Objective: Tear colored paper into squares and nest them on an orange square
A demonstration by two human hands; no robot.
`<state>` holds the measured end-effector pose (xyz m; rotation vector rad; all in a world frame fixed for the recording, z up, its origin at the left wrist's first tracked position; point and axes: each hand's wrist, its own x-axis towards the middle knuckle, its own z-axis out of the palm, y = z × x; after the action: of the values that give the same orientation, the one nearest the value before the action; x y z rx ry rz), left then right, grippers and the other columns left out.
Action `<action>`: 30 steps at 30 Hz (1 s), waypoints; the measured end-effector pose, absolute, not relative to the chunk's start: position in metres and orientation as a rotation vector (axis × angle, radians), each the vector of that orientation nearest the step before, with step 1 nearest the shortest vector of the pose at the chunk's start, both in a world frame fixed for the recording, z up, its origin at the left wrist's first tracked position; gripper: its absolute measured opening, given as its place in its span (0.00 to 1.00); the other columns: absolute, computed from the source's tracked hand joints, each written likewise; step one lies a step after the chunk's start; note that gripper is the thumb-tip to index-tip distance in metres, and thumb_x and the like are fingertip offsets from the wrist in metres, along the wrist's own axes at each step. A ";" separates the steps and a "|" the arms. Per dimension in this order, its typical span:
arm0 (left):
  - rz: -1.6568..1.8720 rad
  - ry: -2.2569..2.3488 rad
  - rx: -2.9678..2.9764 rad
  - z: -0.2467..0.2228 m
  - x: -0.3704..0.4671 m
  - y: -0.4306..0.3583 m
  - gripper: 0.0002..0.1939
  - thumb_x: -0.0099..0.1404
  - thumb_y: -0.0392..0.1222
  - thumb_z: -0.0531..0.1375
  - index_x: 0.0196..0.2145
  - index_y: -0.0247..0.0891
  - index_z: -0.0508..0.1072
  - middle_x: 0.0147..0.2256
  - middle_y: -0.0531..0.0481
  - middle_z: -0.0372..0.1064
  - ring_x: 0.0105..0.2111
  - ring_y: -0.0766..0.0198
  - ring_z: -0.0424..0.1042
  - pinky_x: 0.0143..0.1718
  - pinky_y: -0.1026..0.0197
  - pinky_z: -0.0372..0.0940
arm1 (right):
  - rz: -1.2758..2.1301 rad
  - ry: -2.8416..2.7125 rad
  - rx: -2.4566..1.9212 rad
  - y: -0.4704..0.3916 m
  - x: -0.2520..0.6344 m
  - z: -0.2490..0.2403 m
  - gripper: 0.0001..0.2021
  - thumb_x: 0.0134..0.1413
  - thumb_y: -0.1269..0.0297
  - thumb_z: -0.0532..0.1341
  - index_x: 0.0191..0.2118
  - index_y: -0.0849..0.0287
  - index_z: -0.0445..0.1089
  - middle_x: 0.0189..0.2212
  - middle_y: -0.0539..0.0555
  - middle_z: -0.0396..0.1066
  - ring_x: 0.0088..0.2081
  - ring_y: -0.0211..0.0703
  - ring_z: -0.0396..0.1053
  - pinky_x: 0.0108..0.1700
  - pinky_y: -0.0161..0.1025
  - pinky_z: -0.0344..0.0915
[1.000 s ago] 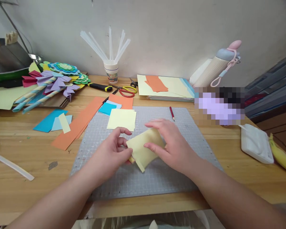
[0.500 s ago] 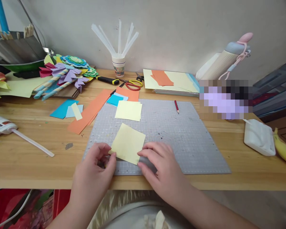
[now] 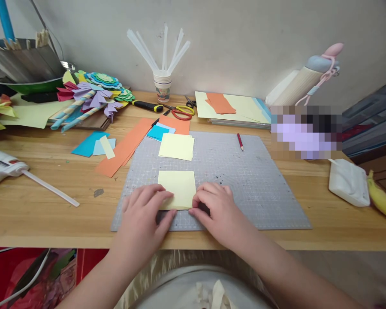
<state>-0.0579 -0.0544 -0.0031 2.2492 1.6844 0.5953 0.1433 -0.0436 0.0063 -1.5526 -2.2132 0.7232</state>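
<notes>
A pale yellow paper square [image 3: 179,187] lies squared to me on the grey cutting mat [image 3: 244,193], its near edge slightly raised. My left hand [image 3: 144,210] holds its left side, fingertips on top and thumb at the near edge. At the near right corner, my right hand [image 3: 214,206] pinches the paper between thumb and fingers. Just beyond it rests a small stack of yellow paper squares [image 3: 176,146]. Blue paper pieces [image 3: 157,133] lie behind that stack, partly on orange paper [image 3: 180,125].
A red pencil [image 3: 239,142] lies on the mat. Behind are scissors [image 3: 183,112], a utility knife [image 3: 147,106] and a paper cup [image 3: 162,87] of white sticks. A glue gun [image 3: 6,167] sits left, its stick pointing inward. Paper flowers [image 3: 96,92] lie back left; a banana [image 3: 382,197] lies right.
The yellow square has turned from a slant to straight and lies flatter on the mat. My left hand has moved further onto it, and my right hand keeps hold of the near right corner.
</notes>
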 end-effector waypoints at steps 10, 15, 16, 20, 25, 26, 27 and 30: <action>0.260 1.512 2.157 0.012 -0.043 -0.033 0.09 0.65 0.45 0.54 0.30 0.41 0.69 0.35 0.51 0.67 0.40 0.55 0.65 0.44 0.49 0.55 | 0.869 -2.281 -1.560 -0.025 0.154 0.012 0.04 0.57 0.68 0.61 0.31 0.57 0.69 0.35 0.50 0.68 0.43 0.44 0.64 0.47 0.47 0.53; 0.291 1.476 2.157 0.010 -0.035 -0.027 0.10 0.65 0.44 0.52 0.29 0.40 0.68 0.35 0.49 0.65 0.38 0.57 0.64 0.42 0.50 0.58 | 0.845 -2.288 -1.600 -0.021 0.150 0.015 0.05 0.56 0.69 0.61 0.29 0.58 0.69 0.36 0.50 0.67 0.41 0.43 0.64 0.48 0.48 0.53; 0.296 1.468 2.155 0.010 -0.035 -0.027 0.10 0.65 0.43 0.52 0.29 0.40 0.67 0.35 0.49 0.64 0.37 0.57 0.64 0.42 0.51 0.59 | 0.841 -2.287 -1.605 -0.021 0.150 0.015 0.05 0.56 0.69 0.61 0.28 0.58 0.69 0.36 0.50 0.67 0.42 0.43 0.64 0.47 0.48 0.53; 0.294 1.452 2.154 0.011 -0.037 -0.027 0.10 0.66 0.43 0.52 0.28 0.40 0.67 0.35 0.49 0.64 0.36 0.57 0.64 0.41 0.51 0.59 | 0.837 -2.278 -1.613 -0.021 0.148 0.014 0.06 0.55 0.69 0.61 0.28 0.58 0.69 0.35 0.51 0.67 0.41 0.44 0.64 0.46 0.48 0.53; 0.269 1.448 2.159 0.013 -0.038 -0.026 0.11 0.66 0.43 0.51 0.28 0.39 0.66 0.34 0.49 0.64 0.37 0.56 0.64 0.41 0.51 0.59 | 0.831 -2.264 -1.624 -0.020 0.148 0.011 0.06 0.55 0.69 0.61 0.27 0.58 0.69 0.35 0.50 0.68 0.41 0.44 0.64 0.45 0.48 0.52; 0.263 1.445 2.164 0.013 -0.038 -0.026 0.11 0.67 0.42 0.51 0.28 0.39 0.66 0.35 0.49 0.64 0.37 0.56 0.64 0.41 0.51 0.59 | 0.833 -2.261 -1.621 -0.019 0.148 0.010 0.06 0.55 0.68 0.61 0.28 0.58 0.69 0.35 0.50 0.68 0.41 0.44 0.64 0.45 0.48 0.52; 0.257 1.442 2.170 0.013 -0.037 -0.026 0.11 0.67 0.42 0.50 0.28 0.39 0.66 0.35 0.49 0.64 0.37 0.56 0.64 0.41 0.50 0.59 | 0.834 -2.260 -1.618 -0.019 0.148 0.010 0.06 0.56 0.69 0.61 0.28 0.58 0.69 0.35 0.50 0.68 0.41 0.44 0.64 0.45 0.47 0.52; 0.246 1.450 2.188 0.013 -0.037 -0.026 0.11 0.67 0.42 0.50 0.28 0.39 0.66 0.35 0.49 0.65 0.37 0.56 0.64 0.40 0.50 0.59 | 0.824 -2.257 -1.617 -0.019 0.148 0.010 0.06 0.56 0.69 0.60 0.28 0.58 0.69 0.35 0.50 0.68 0.41 0.44 0.64 0.45 0.47 0.52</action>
<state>-0.0368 -0.0256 0.0131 2.1881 1.4502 0.2458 0.1485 -0.0191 0.0099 -1.6168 -2.2574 0.8244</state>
